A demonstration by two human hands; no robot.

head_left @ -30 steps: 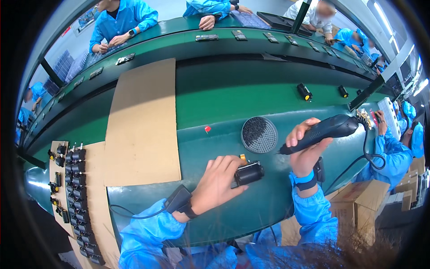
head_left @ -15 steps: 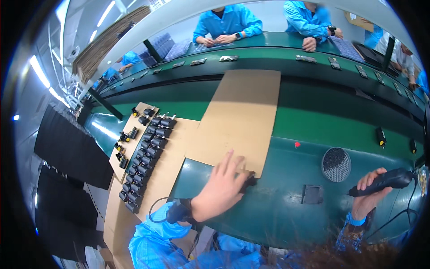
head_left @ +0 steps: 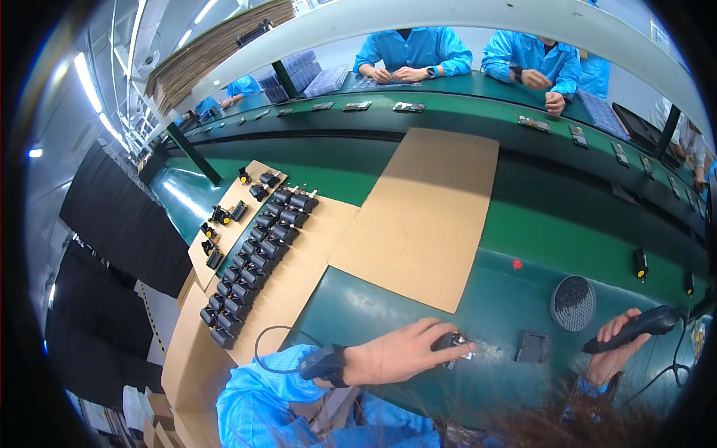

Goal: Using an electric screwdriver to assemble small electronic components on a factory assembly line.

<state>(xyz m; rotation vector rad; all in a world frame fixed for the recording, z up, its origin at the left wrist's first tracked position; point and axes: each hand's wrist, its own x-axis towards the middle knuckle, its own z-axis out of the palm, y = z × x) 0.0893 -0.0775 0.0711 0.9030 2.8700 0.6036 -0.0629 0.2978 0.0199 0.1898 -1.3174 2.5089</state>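
Low over the green bench, my left hand [head_left: 396,349] is closed on a small black part [head_left: 448,342] with bits of bare metal at its edge. A black strap with a cord is round that wrist. At the right, my right hand [head_left: 616,349] grips a black corded electric screwdriver [head_left: 641,327] lying slantwise across the palm. Between the hands, a flat black square fixture [head_left: 532,348] lies on the bench. Beyond it stands a round dish [head_left: 573,303] of small dark pieces, probably screws.
Several black cylindrical parts [head_left: 258,261] stand in rows on cardboard at the left. A bare cardboard sheet [head_left: 429,216] covers the middle. A tiny red piece [head_left: 517,264] lies near the dish. Across the conveyor with circuit boards [head_left: 409,107], people in blue sit working.
My left hand has come nearer and to the right with the black part, away from the cardboard's edge. My right hand keeps the screwdriver in nearly the same place. The whole view has shifted slightly.
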